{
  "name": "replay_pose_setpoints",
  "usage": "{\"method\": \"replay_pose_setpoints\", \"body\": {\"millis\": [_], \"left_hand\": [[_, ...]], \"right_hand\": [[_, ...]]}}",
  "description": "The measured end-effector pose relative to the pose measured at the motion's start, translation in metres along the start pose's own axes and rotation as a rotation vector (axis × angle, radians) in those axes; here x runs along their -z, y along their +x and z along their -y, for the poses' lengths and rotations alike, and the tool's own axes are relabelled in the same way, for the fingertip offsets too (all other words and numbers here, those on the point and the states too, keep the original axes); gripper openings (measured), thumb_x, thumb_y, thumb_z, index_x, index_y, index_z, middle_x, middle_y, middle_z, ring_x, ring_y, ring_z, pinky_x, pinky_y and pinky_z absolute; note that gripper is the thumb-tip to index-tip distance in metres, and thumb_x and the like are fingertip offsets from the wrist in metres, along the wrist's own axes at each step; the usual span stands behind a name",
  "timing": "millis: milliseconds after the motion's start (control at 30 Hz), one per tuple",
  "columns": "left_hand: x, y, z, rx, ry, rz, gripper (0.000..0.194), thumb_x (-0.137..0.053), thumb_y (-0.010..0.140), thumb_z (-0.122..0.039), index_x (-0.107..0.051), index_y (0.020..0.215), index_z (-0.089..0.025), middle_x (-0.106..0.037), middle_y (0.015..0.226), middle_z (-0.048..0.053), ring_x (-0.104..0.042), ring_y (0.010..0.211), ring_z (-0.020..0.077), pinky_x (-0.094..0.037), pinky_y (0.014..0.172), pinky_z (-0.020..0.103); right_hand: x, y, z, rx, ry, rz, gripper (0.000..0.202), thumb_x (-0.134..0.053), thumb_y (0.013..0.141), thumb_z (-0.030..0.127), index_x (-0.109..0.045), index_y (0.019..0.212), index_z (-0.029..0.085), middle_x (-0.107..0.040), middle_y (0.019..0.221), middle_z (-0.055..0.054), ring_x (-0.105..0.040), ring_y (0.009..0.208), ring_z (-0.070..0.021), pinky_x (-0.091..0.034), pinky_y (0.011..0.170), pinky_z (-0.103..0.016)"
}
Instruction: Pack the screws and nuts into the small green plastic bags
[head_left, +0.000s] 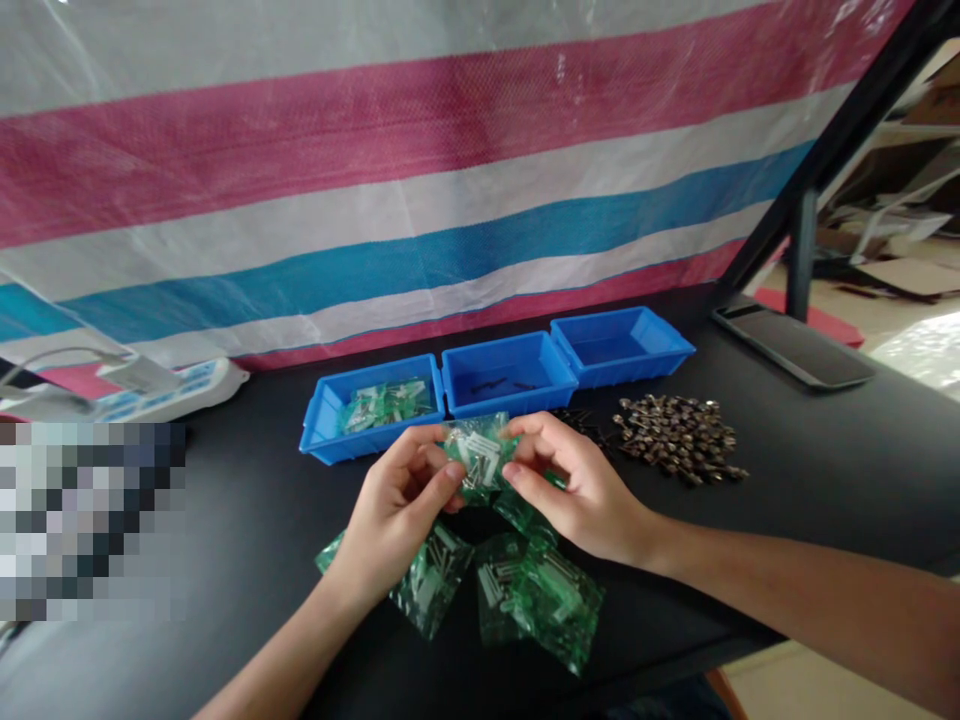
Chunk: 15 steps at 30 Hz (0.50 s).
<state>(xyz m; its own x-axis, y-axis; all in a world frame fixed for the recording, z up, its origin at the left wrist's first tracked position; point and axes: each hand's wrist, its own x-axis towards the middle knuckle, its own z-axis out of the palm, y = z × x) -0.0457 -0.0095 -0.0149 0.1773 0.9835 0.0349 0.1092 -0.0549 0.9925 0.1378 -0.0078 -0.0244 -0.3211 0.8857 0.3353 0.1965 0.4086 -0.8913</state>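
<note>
Pinches a green plastic sachet of screws [480, 455] with left hand [401, 500] and right hand [581, 490], seven o'clock from the middle blue bin [499, 360], and could split it by pulling too hard.

Sides of the held green bag [480, 450] hidden by left fingers [442, 487] and right fingers [531, 485]; parts inside too small to count. Left wrist [349, 575] covers some green film [330, 553]; can't tell if it's one with the bag on the other side [431, 582]. Dark pieces [579, 420] partly behind right hand [581, 495], type unclear. Left-edge object [82, 520] pixelated, cut off. Right forearm [795, 590] runs off right edge. Far-right clutter [900, 215] blurred.
</note>
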Motion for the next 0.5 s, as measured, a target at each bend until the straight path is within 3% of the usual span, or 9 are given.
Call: {"method": "replay_pose_setpoints", "body": {"millis": [133,500], "left_hand": [[-0.0005,-0.0001,0.0003,0.018,-0.022,0.013,0.027,-0.063,0.075,-0.037,-0.053,0.089,-0.016,-0.050,0.057,-0.006,-0.053,0.052,0.0091,-0.041,0.052,0.020],[-0.0049,0.0011,0.0019,0.232,-0.384,-0.011,0.026,-0.071,0.070,-0.034,-0.057,0.083,-0.015,-0.053,0.065,-0.004,-0.046,0.051,0.0046,-0.037,0.050,0.017]], "right_hand": [[-0.0003,-0.0002,-0.0005,0.033,-0.011,-0.008,0.018,-0.051,0.083,0.019,-0.047,0.099,0.014,-0.049,0.062,0.004,-0.048,0.056,-0.0082,-0.040,0.052,-0.021],[0.0018,-0.0007,0.0060,0.119,0.044,-0.024,0.020,-0.053,0.083,0.021,-0.050,0.101,0.016,-0.056,0.066,0.002,-0.054,0.058,-0.0089,-0.043,0.054,-0.021]]}}
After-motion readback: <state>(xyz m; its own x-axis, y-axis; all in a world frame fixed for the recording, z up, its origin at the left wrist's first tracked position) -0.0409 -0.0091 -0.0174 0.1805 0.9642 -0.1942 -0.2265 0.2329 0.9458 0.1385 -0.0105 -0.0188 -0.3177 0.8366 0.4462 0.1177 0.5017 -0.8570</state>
